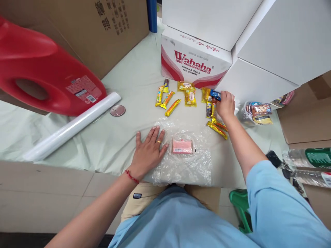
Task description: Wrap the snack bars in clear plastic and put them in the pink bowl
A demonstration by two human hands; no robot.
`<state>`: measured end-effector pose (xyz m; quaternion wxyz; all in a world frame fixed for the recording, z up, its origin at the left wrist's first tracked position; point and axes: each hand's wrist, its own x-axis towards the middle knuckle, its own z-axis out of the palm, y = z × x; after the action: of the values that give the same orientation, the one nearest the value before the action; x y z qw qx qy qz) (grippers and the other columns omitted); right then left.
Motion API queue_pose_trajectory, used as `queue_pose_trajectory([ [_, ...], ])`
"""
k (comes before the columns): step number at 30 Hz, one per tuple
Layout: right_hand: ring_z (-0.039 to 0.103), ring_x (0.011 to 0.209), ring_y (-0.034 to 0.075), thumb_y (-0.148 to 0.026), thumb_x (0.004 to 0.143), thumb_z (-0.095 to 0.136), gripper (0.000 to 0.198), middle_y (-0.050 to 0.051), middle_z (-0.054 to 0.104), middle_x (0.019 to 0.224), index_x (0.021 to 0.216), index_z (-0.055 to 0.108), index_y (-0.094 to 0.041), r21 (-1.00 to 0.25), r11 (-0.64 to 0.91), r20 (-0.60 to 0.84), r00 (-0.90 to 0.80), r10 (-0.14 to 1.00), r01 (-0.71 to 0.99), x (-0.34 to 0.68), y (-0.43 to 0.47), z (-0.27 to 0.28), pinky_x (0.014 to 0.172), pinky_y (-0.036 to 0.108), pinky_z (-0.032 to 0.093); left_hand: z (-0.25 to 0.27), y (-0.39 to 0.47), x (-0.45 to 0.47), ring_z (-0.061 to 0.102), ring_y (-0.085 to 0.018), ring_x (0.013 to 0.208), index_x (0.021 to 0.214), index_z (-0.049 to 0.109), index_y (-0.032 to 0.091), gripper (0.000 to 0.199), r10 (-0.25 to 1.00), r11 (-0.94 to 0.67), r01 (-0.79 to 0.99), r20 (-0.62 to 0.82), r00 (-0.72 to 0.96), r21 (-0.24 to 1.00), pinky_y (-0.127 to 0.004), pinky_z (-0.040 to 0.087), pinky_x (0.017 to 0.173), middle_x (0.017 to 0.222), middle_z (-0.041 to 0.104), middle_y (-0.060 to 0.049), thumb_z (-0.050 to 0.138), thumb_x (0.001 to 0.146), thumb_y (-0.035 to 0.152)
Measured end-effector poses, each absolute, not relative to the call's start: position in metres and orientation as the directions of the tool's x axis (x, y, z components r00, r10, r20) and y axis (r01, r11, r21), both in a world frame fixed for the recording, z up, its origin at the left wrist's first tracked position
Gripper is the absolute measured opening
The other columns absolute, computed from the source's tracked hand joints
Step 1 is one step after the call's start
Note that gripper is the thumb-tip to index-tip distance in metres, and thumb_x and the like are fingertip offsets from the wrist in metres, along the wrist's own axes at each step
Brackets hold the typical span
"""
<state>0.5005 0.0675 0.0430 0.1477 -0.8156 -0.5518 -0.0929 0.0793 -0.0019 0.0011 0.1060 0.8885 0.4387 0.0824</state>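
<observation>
My left hand (148, 151) lies flat with fingers spread, on the left edge of a crinkled clear plastic sheet (182, 172). On that sheet rests a small pink packet (182, 146), just right of my left hand. My right hand (226, 105) reaches to the back right, its fingers closed at the end of a blue snack packet (215, 94). Beside and under that packet are several yellow and brown wrapped snacks (209, 109), partly hidden by the hand. A long yellow snack stick (217, 130) lies nearer to me. More yellow packets (190, 96) and snack sticks (172, 107) lie left of these.
A white Wahaha carton (193, 62) stands behind the snacks. At right is a clear tub (248, 113) of snacks, with plastic bottles (307, 158) nearer. On the left are a red jug (51, 72), a white roll (74, 125) and a round brown disc (117, 110).
</observation>
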Motion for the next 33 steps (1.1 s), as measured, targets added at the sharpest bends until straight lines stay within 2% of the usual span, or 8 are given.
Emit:
queue_pose_trajectory([
  [6, 0.05, 0.128, 0.036, -0.016, 0.097, 0.045, 0.034, 0.024, 0.071, 0.122, 0.115, 0.073, -0.01, -0.004, -0.395, 0.256, 0.383, 0.888, 0.919, 0.524, 0.089, 0.043, 0.117, 0.061, 0.028, 0.0, -0.001, 0.08, 0.029, -0.033, 0.163, 0.167, 0.035, 0.024, 0.063, 0.799, -0.588, 0.767, 0.037, 0.6, 0.259, -0.075, 0.001, 0.128, 0.175, 0.03, -0.015, 0.031, 0.109, 0.05],
  [11, 0.057, 0.114, 0.033, -0.028, 0.104, 0.042, 0.038, 0.021, 0.073, 0.112, 0.117, 0.073, -0.011, -0.203, -0.406, 0.363, 0.453, 0.814, 0.891, 0.497, 0.055, 0.058, 0.104, 0.051, 0.043, -0.002, -0.001, 0.079, 0.027, -0.031, 0.163, 0.166, 0.037, 0.022, 0.064, 0.797, -0.591, 0.762, 0.049, 0.602, 0.265, -0.074, -0.001, 0.128, 0.175, 0.029, -0.014, 0.031, 0.109, 0.052],
  [14, 0.062, 0.107, 0.03, -0.037, 0.105, 0.045, 0.036, 0.016, 0.074, 0.109, 0.116, 0.072, -0.016, -0.304, -0.184, 0.406, 0.302, 0.863, 0.935, 0.451, 0.016, 0.067, 0.098, 0.047, 0.049, -0.003, -0.002, 0.079, 0.027, -0.031, 0.163, 0.166, 0.035, 0.022, 0.065, 0.796, -0.593, 0.759, 0.057, 0.602, 0.269, -0.074, -0.002, 0.128, 0.175, 0.028, -0.015, 0.032, 0.109, 0.053],
  [18, 0.062, 0.115, 0.032, -0.036, 0.105, 0.05, 0.028, 0.013, 0.075, 0.109, 0.115, 0.073, -0.023, -0.284, 0.183, 0.409, -0.054, 0.911, 0.941, 0.377, -0.043, 0.069, 0.101, 0.051, 0.051, -0.004, -0.002, 0.079, 0.027, -0.031, 0.164, 0.167, 0.035, 0.022, 0.065, 0.796, -0.594, 0.757, 0.059, 0.603, 0.273, -0.073, -0.002, 0.129, 0.176, 0.027, -0.015, 0.032, 0.109, 0.053],
  [24, 0.057, 0.128, 0.033, -0.038, 0.103, 0.062, 0.019, 0.013, 0.071, 0.125, 0.109, 0.075, -0.025, -0.23, 0.46, 0.146, -0.437, 0.888, 0.858, 0.33, -0.084, 0.053, 0.111, 0.054, 0.046, -0.005, -0.003, 0.078, 0.025, -0.033, 0.164, 0.166, 0.036, 0.021, 0.073, 0.786, -0.607, 0.741, 0.074, 0.614, 0.287, -0.074, -0.003, 0.128, 0.176, 0.027, -0.016, 0.039, 0.105, 0.061],
  [26, 0.054, 0.132, 0.034, -0.043, 0.1, 0.067, 0.025, 0.016, 0.064, 0.139, 0.112, 0.074, -0.023, -0.249, 0.438, 0.122, -0.42, 0.899, 0.864, 0.328, -0.084, 0.049, 0.111, 0.054, 0.046, -0.005, -0.003, 0.078, 0.025, -0.033, 0.164, 0.166, 0.036, 0.021, 0.074, 0.781, -0.612, 0.736, 0.079, 0.619, 0.287, -0.074, -0.003, 0.128, 0.176, 0.026, -0.017, 0.04, 0.105, 0.062],
  [29, 0.049, 0.139, 0.038, -0.046, 0.097, 0.07, 0.049, 0.021, 0.053, 0.154, 0.138, 0.064, -0.02, -0.271, 0.379, 0.094, -0.368, 0.925, 0.885, 0.326, -0.077, 0.046, 0.116, 0.061, 0.04, -0.004, -0.003, 0.078, 0.026, -0.032, 0.164, 0.165, 0.037, 0.021, 0.069, 0.783, -0.611, 0.737, 0.087, 0.616, 0.289, -0.074, -0.001, 0.128, 0.175, 0.028, -0.017, 0.034, 0.107, 0.058],
  [33, 0.053, 0.133, 0.037, -0.049, 0.099, 0.067, 0.063, 0.02, 0.062, 0.139, 0.154, 0.054, -0.021, -0.283, 0.359, 0.028, -0.366, 0.93, 0.89, 0.323, -0.069, 0.047, 0.115, 0.06, 0.041, -0.002, -0.003, 0.078, 0.027, -0.03, 0.164, 0.165, 0.039, 0.022, 0.065, 0.79, -0.604, 0.739, 0.097, 0.606, 0.298, -0.073, 0.001, 0.129, 0.175, 0.03, -0.015, 0.027, 0.11, 0.054],
])
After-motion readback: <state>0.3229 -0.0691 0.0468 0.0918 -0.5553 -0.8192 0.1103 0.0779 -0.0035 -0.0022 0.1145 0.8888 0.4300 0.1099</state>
